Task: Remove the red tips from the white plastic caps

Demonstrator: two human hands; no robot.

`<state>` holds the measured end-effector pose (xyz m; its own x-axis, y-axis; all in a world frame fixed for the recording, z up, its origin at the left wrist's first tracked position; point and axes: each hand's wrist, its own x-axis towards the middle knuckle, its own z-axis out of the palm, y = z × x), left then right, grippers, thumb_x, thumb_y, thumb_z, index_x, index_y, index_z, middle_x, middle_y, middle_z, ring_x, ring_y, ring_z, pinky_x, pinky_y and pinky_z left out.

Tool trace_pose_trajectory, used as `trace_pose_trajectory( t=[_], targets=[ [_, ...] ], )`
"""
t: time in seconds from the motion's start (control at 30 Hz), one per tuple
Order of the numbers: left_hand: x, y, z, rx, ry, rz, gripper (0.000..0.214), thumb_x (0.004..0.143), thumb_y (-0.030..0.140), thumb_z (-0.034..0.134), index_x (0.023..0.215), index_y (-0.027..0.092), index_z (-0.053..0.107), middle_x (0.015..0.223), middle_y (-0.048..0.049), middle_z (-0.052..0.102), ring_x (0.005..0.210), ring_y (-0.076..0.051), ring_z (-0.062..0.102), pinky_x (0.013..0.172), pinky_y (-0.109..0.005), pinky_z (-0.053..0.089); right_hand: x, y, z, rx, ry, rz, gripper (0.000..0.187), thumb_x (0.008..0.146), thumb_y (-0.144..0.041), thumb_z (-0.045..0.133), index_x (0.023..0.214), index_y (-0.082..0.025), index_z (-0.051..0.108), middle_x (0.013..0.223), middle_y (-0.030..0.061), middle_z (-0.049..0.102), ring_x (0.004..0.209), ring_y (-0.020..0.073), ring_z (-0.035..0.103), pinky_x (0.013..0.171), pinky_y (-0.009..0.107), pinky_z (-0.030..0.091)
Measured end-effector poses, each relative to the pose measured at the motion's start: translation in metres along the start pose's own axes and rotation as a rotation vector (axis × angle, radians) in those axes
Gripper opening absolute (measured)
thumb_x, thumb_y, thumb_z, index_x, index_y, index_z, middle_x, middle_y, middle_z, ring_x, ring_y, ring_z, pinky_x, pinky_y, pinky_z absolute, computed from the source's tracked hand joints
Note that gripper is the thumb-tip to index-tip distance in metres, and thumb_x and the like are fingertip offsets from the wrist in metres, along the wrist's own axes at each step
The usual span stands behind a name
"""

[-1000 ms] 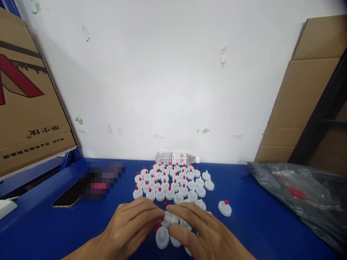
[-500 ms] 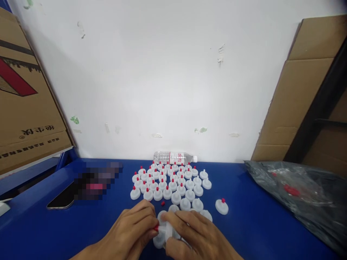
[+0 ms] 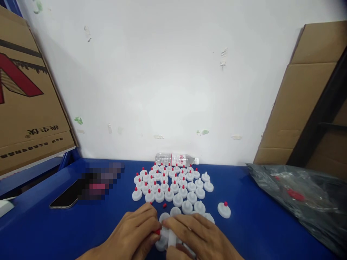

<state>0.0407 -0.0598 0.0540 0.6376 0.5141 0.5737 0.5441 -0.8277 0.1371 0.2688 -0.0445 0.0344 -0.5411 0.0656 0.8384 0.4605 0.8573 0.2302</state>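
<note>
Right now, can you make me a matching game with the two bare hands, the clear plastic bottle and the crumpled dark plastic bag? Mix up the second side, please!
Column one:
1. bare left hand
2. bare right hand
3. clear plastic bottle
4. crumpled dark plastic bag

Column two:
A. on its side near the white wall
B. pinching a small red plastic cap
C. on the right of the blue table
D. holding a round white plastic piece

Pairs: 1-B, 2-D, 3-A, 4-C

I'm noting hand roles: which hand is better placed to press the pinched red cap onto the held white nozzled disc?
Probably the left hand: its fingertips pinch the red cap, while the right hand grips the white nozzled disc just beside it.
</note>
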Motion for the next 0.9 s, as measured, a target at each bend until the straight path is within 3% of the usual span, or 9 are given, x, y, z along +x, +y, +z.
trace_pose_trajectory(
  t=[0.1, 0.2, 0.33, 0.4, 0.5, 0.63, 0.77, 0.9],
  targets=[
    [0.003, -0.009, 0.001, -0.049, -0.014, -0.007, 0.017, 0.104, 0.016, 0.046, 0.109, 0.027, 0.057, 0.090, -0.0031, 0.070, 0.083, -0.023, 0.065, 0.065, -0.035, 0.057, 0.004, 0.005, -0.004, -0.024, -0.054, -0.018, 0.022, 0.099, -0.007, 0.054, 0.096, -0.023, 0.069, 0.100, 0.0010, 0.079, 0.091, 0.0151, 0.074, 0.078, 0.026, 0.058],
    [0.005, -0.021, 0.003, -0.048, 0.014, -0.047, 0.025, 0.102, 0.009, 0.047, 0.117, 0.026, 0.059, 0.098, -0.0048, 0.070, 0.090, -0.024, 0.062, 0.074, -0.038, 0.058, 0.004, 0.017, -0.013, -0.020, -0.070, 0.057, 0.023, 0.102, -0.009, 0.049, 0.106, -0.019, 0.070, 0.098, 0.0044, 0.077, 0.087, 0.0164, 0.073, 0.079, 0.029, 0.057],
    [0.007, -0.037, 0.005, -0.027, -0.029, -0.140, 0.027, 0.104, 0.008, 0.044, 0.115, 0.024, 0.064, 0.102, -0.0065, 0.070, 0.100, -0.025, 0.060, 0.083, -0.041, 0.058, -0.006, 0.046, -0.034, -0.110, -0.116, 0.300, 0.022, 0.105, -0.020, 0.054, 0.122, -0.020, 0.067, 0.114, 0.0087, 0.075, 0.105, 0.0220, 0.070, 0.093, 0.037, 0.054],
    [0.008, -0.040, 0.006, -0.037, -0.089, -0.192, 0.028, 0.105, 0.009, 0.043, 0.112, 0.024, 0.066, 0.104, -0.0064, 0.070, 0.102, -0.026, 0.060, 0.086, -0.041, 0.058, -0.013, 0.061, -0.042, -0.159, -0.197, 0.412, 0.023, 0.108, -0.030, 0.051, 0.123, -0.023, 0.068, 0.118, 0.0086, 0.074, 0.109, 0.0249, 0.069, 0.095, 0.041, 0.051],
    [0.010, -0.039, 0.007, -0.061, -0.180, -0.222, 0.031, 0.105, 0.011, 0.043, 0.115, 0.027, 0.068, 0.110, -0.0054, 0.070, 0.107, -0.026, 0.060, 0.093, -0.042, 0.059, -0.021, 0.077, -0.050, -0.208, -0.352, 0.561, 0.036, 0.112, -0.037, 0.039, 0.110, -0.024, 0.072, 0.108, 0.0069, 0.076, 0.104, 0.0260, 0.069, 0.089, 0.042, 0.050],
    [0.009, -0.034, 0.005, -0.059, -0.232, -0.198, 0.041, 0.104, 0.012, 0.043, 0.135, 0.030, 0.063, 0.126, -0.0051, 0.068, 0.120, -0.025, 0.059, 0.106, -0.043, 0.058, -0.027, 0.085, -0.051, -0.255, -0.525, 0.677, 0.056, 0.114, -0.041, 0.028, 0.080, -0.024, 0.069, 0.080, 0.0044, 0.073, 0.082, 0.0253, 0.069, 0.078, 0.041, 0.045],
    [0.006, -0.033, 0.004, -0.025, -0.227, -0.143, 0.047, 0.104, 0.013, 0.044, 0.145, 0.029, 0.059, 0.137, -0.0062, 0.067, 0.129, -0.026, 0.059, 0.109, -0.043, 0.058, -0.030, 0.084, -0.049, -0.311, -0.574, 0.683, 0.061, 0.114, -0.040, 0.026, 0.066, -0.025, 0.062, 0.067, 0.0044, 0.069, 0.066, 0.0248, 0.067, 0.069, 0.039, 0.041],
    [0.004, -0.032, 0.004, -0.030, -0.209, -0.116, 0.049, 0.103, 0.014, 0.044, 0.148, 0.026, 0.059, 0.142, -0.0075, 0.067, 0.136, -0.027, 0.057, 0.111, -0.044, 0.057, -0.029, 0.080, -0.050, -0.276, -0.581, 0.700, 0.061, 0.113, -0.042, 0.025, 0.070, -0.025, 0.066, 0.068, 0.0034, 0.071, 0.061, 0.0229, 0.067, 0.062, 0.036, 0.040]
  ],
)
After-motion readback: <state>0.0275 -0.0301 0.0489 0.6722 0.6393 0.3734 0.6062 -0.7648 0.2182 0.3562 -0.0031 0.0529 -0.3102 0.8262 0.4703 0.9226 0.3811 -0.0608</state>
